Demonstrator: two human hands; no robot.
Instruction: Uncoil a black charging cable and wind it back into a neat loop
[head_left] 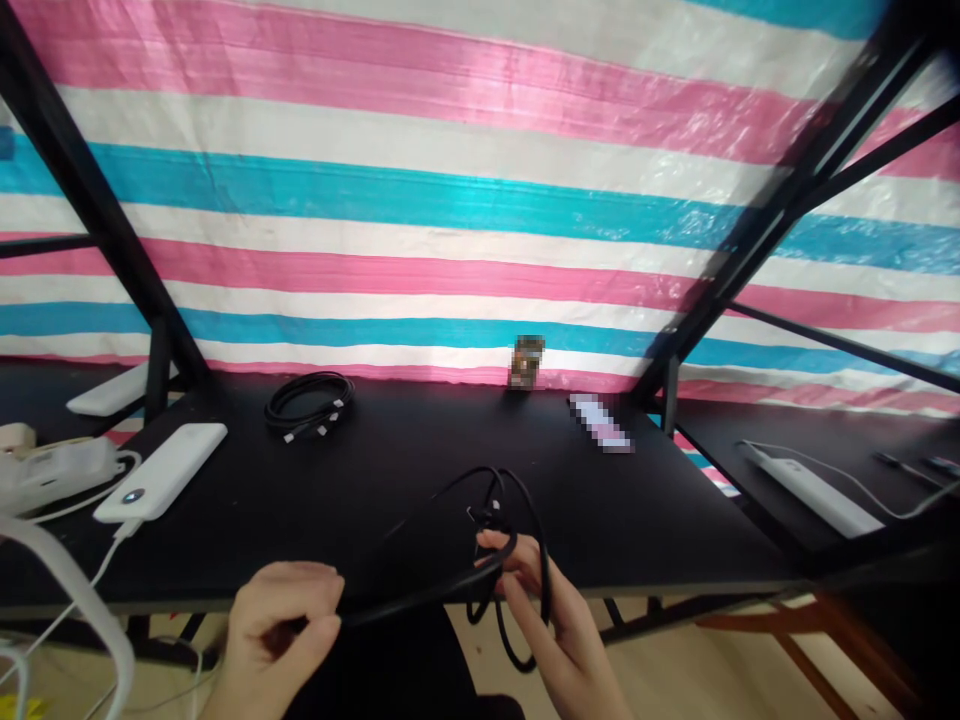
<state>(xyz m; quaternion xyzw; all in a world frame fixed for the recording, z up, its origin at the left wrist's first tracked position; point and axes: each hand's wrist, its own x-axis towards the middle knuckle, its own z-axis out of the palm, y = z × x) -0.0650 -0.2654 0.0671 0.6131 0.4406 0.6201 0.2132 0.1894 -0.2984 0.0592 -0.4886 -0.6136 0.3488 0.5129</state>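
Near the front edge of the black table, my left hand (pixel 281 625) pinches a black cable (pixel 420 597) between thumb and fingers. From there the cable runs rightward to my right hand (pixel 536 600), whose fingers close round a loose bunch of its loops. Some loops stand up above that hand, and others hang below the table edge. A small light connector tip shows among the loops just above my right fingers. Farther back on the left, a second black cable (pixel 304 402) lies coiled, with several light metal connector ends beside it.
A white power bank (pixel 169 470) with a white cable lies at the left, near white adapters (pixel 64 470). Toward the back right is a blurred-out phone-like object (pixel 600 423); another pixelated item (pixel 526 362) stands against the striped sheet (pixel 420 270). Black frame bars (pixel 720 290) flank the table (pixel 375 500).
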